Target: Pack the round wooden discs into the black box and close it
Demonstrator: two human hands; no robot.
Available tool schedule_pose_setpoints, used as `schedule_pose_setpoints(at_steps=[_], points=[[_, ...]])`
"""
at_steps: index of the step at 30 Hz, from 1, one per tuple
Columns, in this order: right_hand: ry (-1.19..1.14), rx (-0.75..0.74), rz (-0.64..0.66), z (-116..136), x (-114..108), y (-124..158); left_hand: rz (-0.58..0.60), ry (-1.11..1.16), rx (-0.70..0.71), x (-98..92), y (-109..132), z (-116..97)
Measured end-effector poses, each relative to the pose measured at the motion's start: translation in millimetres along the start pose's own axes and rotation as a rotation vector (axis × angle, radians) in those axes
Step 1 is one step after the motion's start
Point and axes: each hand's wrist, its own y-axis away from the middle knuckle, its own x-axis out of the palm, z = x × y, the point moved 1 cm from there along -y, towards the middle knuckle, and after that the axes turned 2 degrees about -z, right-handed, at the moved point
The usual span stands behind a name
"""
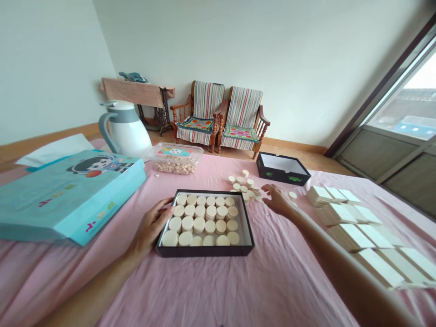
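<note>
The left hand (pixel 152 222) holds the black box (pixel 206 251) at its left side, while the right hand (pixel 277 200), parted, is beside loose wooden discs (pixel 250 194) beyond it, probably light, stiff, best pinched by their rims.

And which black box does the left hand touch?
The nearer black box, with rows of pale discs inside; the left hand touches its left side. The farther black box lies beyond the right hand.
</note>
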Motion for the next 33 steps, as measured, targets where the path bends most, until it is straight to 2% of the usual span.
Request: schedule_pose_setpoints(at_steps=[8,16,21,33], points=[[-0.090,-0.047,0.194,3,-1,-42,-0.002,-0.004,-0.018,-0.4,0,0],[-0.143,0.008,0.386,-3,5,-68,0.003,0.009,-0.018,-1.8,-1,5],[-0.155,0.011,0.426,-5,0,-64,0.008,0.011,-0.019,-1.5,-1,5],[-0.053,-0.100,0.396,-5,-12,-33,-0.007,-0.005,-0.030,-0.3,0,3]])
